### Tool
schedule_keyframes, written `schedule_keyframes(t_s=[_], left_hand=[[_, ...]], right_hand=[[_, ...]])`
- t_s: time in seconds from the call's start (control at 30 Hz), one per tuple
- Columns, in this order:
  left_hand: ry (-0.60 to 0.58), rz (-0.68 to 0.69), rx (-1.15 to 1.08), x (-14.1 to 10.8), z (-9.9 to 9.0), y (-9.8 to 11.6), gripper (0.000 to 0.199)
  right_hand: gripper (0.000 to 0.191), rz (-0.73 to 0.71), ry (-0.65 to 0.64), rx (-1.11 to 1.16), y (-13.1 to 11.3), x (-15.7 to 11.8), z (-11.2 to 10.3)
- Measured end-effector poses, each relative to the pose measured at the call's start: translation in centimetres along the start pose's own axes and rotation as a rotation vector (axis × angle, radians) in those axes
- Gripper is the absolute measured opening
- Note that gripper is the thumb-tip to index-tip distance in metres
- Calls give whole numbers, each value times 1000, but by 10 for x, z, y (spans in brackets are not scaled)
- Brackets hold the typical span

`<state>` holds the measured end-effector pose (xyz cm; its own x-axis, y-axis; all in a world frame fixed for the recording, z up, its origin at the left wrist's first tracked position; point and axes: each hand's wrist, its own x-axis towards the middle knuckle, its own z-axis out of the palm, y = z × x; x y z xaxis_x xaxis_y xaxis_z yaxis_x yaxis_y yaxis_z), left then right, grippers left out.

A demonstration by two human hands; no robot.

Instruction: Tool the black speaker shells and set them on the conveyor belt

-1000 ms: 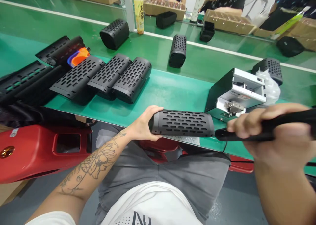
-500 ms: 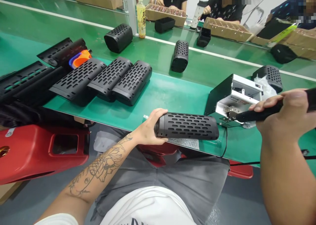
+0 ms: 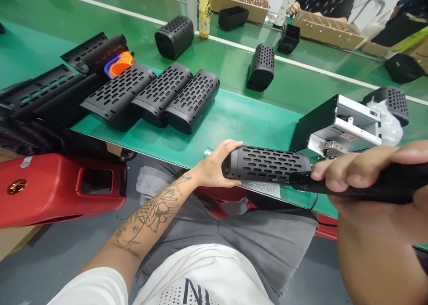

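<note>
My left hand [image 3: 219, 166] grips the left end of a black slotted casing [image 3: 267, 163], which lies along the table's front edge. My right hand [image 3: 361, 175] is wrapped round a black handheld tool [image 3: 377, 182], probably an electric screwdriver. The tool's tip end meets the casing's lower right side; the exact contact point is too dark to tell. Behind that hand stands a silver and black machine box [image 3: 347, 126] with a metal fitting at its front. Three more slotted casings [image 3: 194, 102] rest side by side on the green mat to the left.
Black half shells [image 3: 50, 88] and an orange and blue object [image 3: 119, 65] lie at the far left. Further back are single casings [image 3: 262, 66], a yellow bottle [image 3: 205, 10] and cardboard trays [image 3: 324, 28] by other people. A red stool [image 3: 50, 189] is at lower left.
My right hand has brought the black tool from the machine's front leftward to the casing. The view has shifted, and my left hand still holds the casing.
</note>
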<state>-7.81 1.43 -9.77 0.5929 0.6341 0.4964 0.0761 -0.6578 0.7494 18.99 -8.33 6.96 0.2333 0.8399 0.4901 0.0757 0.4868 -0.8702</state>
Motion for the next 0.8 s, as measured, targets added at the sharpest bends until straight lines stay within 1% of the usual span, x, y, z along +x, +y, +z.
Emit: schedule_keyframes(t_s=[0.07, 0.13, 0.27, 0.4, 0.47, 0.53, 0.63, 0.8], left_hand=[[-1, -11, -10, 0, 0, 1, 116], [1, -11, -14, 0, 0, 2, 115], [7, 7, -19, 2, 0, 3, 109], [12, 9, -29, 3, 0, 4, 107], [17, 16, -32, 4, 0, 4, 106], [19, 25, -30, 5, -1, 4, 106], [16, 23, -10, 5, -1, 4, 108], [15, 7, 1, 6, -2, 7, 108]], right_hand=[[33, -46, -33, 37, -1, 2, 24], [34, -30, -52, 48, 1, 7, 32], [37, 38, -50, 56, 6, 10, 29], [37, 64, -90, 64, 9, 8, 28], [34, 31, -134, 75, 11, 8, 27], [29, 8, -211, 101, 13, 9, 27], [25, 23, -314, 133, 14, 11, 24], [26, 55, -351, 143, 17, 11, 25]])
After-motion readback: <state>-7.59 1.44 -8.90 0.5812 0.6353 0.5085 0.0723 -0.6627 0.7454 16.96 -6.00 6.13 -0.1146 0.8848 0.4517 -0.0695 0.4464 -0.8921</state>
